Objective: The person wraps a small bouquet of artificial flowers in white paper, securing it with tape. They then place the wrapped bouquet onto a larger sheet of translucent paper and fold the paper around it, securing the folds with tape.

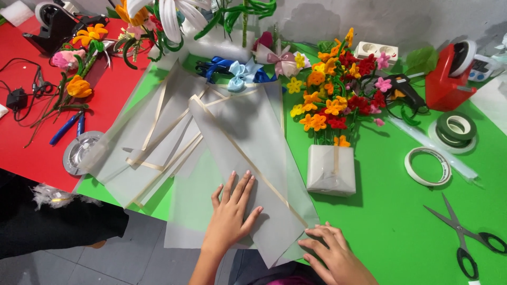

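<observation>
The right hand (332, 256) rests fingers spread, grasping nothing, on the near corner of translucent frosted wrapping sheets (237, 142) with thin gold borders. The left hand (232, 211) presses flat and open on the same smooth sheets, fanned across the green table (391, 221). Beyond stands a fuzzy pipe-cleaner bouquet (332, 100) in a paper-wrapped block; black-handled scissors (465, 237) lie right.

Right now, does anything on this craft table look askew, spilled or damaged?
Nothing is spilled or broken. The translucent wrapping sheets lie fanned at mixed angles, and some hang past the table edge. The left hand presses flat on the top sheet; the right hand rests at its lower corner.
</observation>
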